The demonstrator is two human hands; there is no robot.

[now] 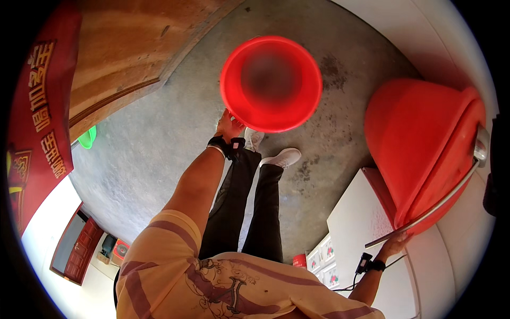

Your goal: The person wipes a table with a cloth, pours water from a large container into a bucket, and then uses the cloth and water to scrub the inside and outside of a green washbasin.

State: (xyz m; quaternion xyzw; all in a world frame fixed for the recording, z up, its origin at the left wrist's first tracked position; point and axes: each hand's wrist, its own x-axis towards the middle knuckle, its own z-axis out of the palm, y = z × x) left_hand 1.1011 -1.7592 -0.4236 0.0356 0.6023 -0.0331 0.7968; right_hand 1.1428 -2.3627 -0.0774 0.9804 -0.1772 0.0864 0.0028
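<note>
My left hand (230, 127) is at the near rim of a round red plastic bucket (235, 81), fingers curled against its edge. The bucket's mouth faces up towards me, just beyond my shoes; its inside is dark and blurred. At the lower right, my right hand (392, 244) is at the near edge of the red lid (446, 175) on a large red plastic tub (406, 119). Across the lid lies a long metal handle (434, 209) with a metal head (481, 145), seemingly a ladle. Whether my fingers grip the lid's edge is hard to tell.
Wooden furniture (119, 60) with a red printed cloth (48, 99) borders the left side. A white cabinet (358, 207) and printed cartons (324, 259) stand beside the tub. The concrete floor (159, 127) has dark stains. A green plastic vessel (87, 137) sits far left.
</note>
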